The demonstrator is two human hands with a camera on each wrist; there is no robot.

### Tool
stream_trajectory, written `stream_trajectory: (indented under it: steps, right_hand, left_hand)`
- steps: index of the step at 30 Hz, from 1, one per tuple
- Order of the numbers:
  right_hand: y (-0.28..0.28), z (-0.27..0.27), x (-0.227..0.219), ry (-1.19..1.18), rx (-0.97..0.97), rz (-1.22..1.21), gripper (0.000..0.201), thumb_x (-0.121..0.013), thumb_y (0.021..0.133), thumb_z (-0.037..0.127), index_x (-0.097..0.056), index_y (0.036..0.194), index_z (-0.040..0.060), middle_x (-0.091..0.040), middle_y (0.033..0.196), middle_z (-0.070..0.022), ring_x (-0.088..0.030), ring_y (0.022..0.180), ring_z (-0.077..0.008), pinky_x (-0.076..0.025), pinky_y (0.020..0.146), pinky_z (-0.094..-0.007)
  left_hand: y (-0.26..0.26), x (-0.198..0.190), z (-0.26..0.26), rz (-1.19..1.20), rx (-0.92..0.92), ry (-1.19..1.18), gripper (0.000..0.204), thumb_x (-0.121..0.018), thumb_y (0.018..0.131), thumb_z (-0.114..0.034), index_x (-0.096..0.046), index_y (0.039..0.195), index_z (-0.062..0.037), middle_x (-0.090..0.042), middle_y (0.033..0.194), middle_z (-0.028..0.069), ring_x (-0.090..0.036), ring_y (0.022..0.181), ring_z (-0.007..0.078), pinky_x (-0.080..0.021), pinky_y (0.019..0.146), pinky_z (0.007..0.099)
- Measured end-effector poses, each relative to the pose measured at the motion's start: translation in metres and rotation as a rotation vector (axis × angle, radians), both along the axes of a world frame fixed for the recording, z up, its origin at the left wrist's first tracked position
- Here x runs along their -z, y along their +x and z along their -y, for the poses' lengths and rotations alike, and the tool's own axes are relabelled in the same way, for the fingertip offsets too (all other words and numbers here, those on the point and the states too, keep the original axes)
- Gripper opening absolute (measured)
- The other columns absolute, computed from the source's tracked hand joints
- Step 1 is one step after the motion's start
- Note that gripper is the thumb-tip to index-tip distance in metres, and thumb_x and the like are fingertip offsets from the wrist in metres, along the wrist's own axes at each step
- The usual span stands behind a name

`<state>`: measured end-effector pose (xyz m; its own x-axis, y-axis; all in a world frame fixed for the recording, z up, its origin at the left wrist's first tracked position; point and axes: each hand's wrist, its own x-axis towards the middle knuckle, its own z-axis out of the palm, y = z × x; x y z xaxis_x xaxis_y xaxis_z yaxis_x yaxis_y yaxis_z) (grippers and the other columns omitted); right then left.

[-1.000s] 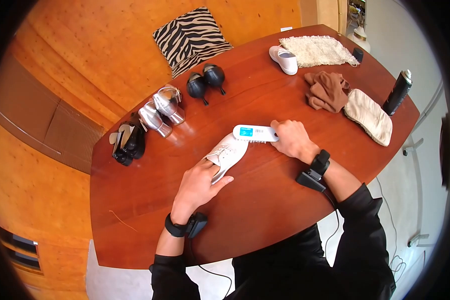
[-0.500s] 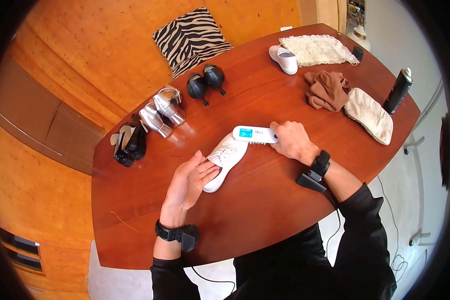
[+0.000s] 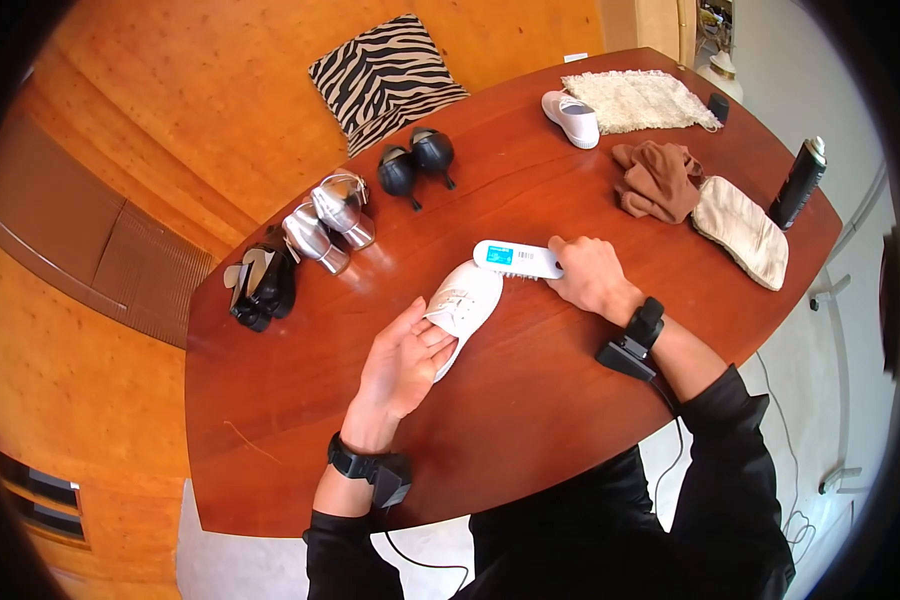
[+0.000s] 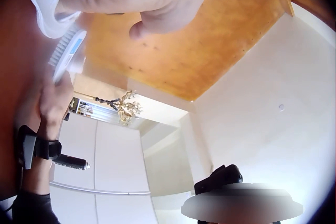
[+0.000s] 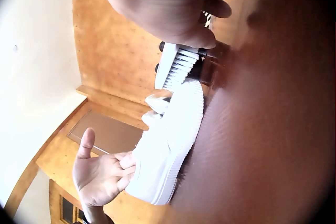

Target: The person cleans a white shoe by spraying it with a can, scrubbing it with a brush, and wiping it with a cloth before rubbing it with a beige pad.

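A white lace-up shoe (image 3: pixel 473 296) is near the middle of the table, its toe pointing away from me. My left hand (image 3: pixel 395 368) is turned palm up, with its fingertips inside the shoe's opening and the thumb held apart. My right hand (image 3: pixel 592 277) grips the handle of a white brush (image 3: pixel 518 260) with a blue label. The brush's bristles (image 5: pixel 180 71) face down at the toe of the shoe in the right wrist view. Part of the heel is hidden behind the left fingers.
Silver heels (image 3: pixel 342 210), black heels (image 3: pixel 432 152) and black shoes (image 3: pixel 268 285) line the far left edge. Toward the right are another white shoe (image 3: pixel 571 118), a fringed cream cloth (image 3: pixel 638 98), a brown cloth (image 3: pixel 658 180), a cream pad (image 3: pixel 740 232) and a black spray can (image 3: pixel 798 185).
My left hand has rolled from back up to palm up, its thumb coming off the shoe's side. The shoe has tipped slightly. The right hand keeps the brush at the toe.
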<state>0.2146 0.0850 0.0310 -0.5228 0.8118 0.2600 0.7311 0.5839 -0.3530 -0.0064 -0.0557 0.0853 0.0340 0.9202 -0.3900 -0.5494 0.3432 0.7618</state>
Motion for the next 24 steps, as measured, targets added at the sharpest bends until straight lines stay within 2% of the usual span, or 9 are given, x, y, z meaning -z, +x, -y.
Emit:
stream_trajectory:
  steps: [2, 7, 10, 12, 15, 19, 21, 22, 24]
  right_hand:
    - [-0.001, 0.001, 0.0, -0.02, -0.038, -0.009, 0.024, -0.066, 0.074, 0.023, -0.056, 0.081, 0.0015, -0.061, 0.068, -0.0185, -0.06, 0.067, -0.0373, -0.048, 0.061, -0.0449]
    - [-0.003, 0.006, -0.003, -0.047, -0.149, -0.037, 0.024, -0.066, 0.074, 0.022, -0.057, 0.08, 0.001, -0.061, 0.069, -0.0188, -0.059, 0.067, -0.0375, -0.048, 0.061, -0.045]
    - [-0.004, 0.006, -0.003, -0.047, -0.089, -0.022, 0.023, -0.066, 0.074, 0.021, -0.057, 0.082, 0.0012, -0.061, 0.069, -0.0195, -0.059, 0.068, -0.0379, -0.048, 0.061, -0.0454]
    - [-0.004, 0.009, -0.008, -0.018, 0.024, -0.025, 0.017, -0.062, 0.074, 0.016, -0.056, 0.08, 0.0009, -0.061, 0.069, -0.0195, -0.06, 0.067, -0.0374, -0.048, 0.062, -0.0456]
    - [-0.002, 0.005, -0.007, -0.026, 0.084, -0.011, 0.017, -0.062, 0.074, 0.016, -0.056, 0.08, 0.0015, -0.061, 0.069, -0.0194, -0.06, 0.067, -0.0372, -0.048, 0.063, -0.0457]
    - [-0.002, 0.005, -0.007, -0.041, 0.087, -0.022, 0.018, -0.062, 0.074, 0.017, -0.056, 0.08, 0.0011, -0.062, 0.07, -0.0194, -0.061, 0.068, -0.0369, -0.049, 0.064, -0.0454]
    - [-0.002, 0.003, -0.005, -0.051, -0.036, -0.053, 0.023, -0.066, 0.074, 0.02, -0.057, 0.085, 0.0013, -0.062, 0.071, -0.0194, -0.06, 0.069, -0.0373, -0.049, 0.064, -0.0444]
    - [-0.002, 0.004, -0.005, -0.052, -0.034, -0.054, 0.023, -0.066, 0.074, 0.02, -0.057, 0.085, 0.0013, -0.062, 0.071, -0.0194, -0.06, 0.069, -0.0373, -0.049, 0.064, -0.0444]
    - [-0.002, 0.005, -0.005, -0.065, -0.155, -0.065, 0.023, -0.066, 0.074, 0.02, -0.057, 0.083, 0.0011, -0.062, 0.072, -0.0188, -0.06, 0.07, -0.0367, -0.049, 0.063, -0.044]
  left_hand:
    - [0.005, 0.0, -0.001, 0.003, -0.005, 0.008, 0.063, -0.049, 0.09, -0.038, -0.034, 0.125, 0.0125, -0.044, 0.13, 0.0221, -0.041, 0.121, 0.0284, -0.024, 0.108, 0.0355]
    - [0.02, 0.007, -0.001, 0.003, -0.065, 0.068, 0.06, -0.049, 0.09, -0.039, -0.035, 0.126, 0.0071, -0.045, 0.13, 0.0177, -0.039, 0.123, 0.0258, -0.023, 0.108, 0.0336]
    - [0.024, 0.007, 0.0, 0.016, -0.098, 0.102, 0.061, -0.048, 0.091, -0.04, -0.034, 0.128, 0.0065, -0.043, 0.132, 0.017, -0.037, 0.126, 0.0247, -0.022, 0.108, 0.0334]
    - [0.029, 0.008, 0.0, 0.022, -0.122, 0.11, 0.062, -0.047, 0.091, -0.04, -0.033, 0.128, 0.0067, -0.042, 0.133, 0.0172, -0.036, 0.127, 0.0245, -0.021, 0.109, 0.0335]
    - [0.036, 0.01, 0.002, -0.045, -0.143, 0.144, 0.065, -0.044, 0.092, -0.045, -0.031, 0.13, 0.0065, -0.04, 0.134, 0.0174, -0.035, 0.127, 0.0244, -0.021, 0.109, 0.0334]
    - [0.04, 0.013, 0.004, -0.112, -0.133, 0.197, 0.072, -0.036, 0.093, -0.051, -0.025, 0.134, 0.0068, -0.037, 0.137, 0.0178, -0.033, 0.129, 0.0249, -0.019, 0.109, 0.0337]
    - [0.04, 0.016, 0.004, -0.115, -0.128, 0.213, 0.074, -0.034, 0.094, -0.053, -0.024, 0.135, 0.0069, -0.036, 0.138, 0.018, -0.032, 0.13, 0.025, -0.019, 0.109, 0.0337]
    - [0.04, 0.018, 0.003, -0.128, -0.124, 0.23, 0.075, -0.032, 0.094, -0.054, -0.022, 0.136, 0.0073, -0.035, 0.138, 0.0183, -0.031, 0.13, 0.0249, -0.019, 0.109, 0.0338]
    - [0.04, 0.022, 0.003, -0.142, -0.117, 0.246, 0.076, -0.031, 0.094, -0.054, -0.021, 0.136, 0.0076, -0.034, 0.139, 0.0185, -0.031, 0.131, 0.0248, -0.019, 0.109, 0.0338]
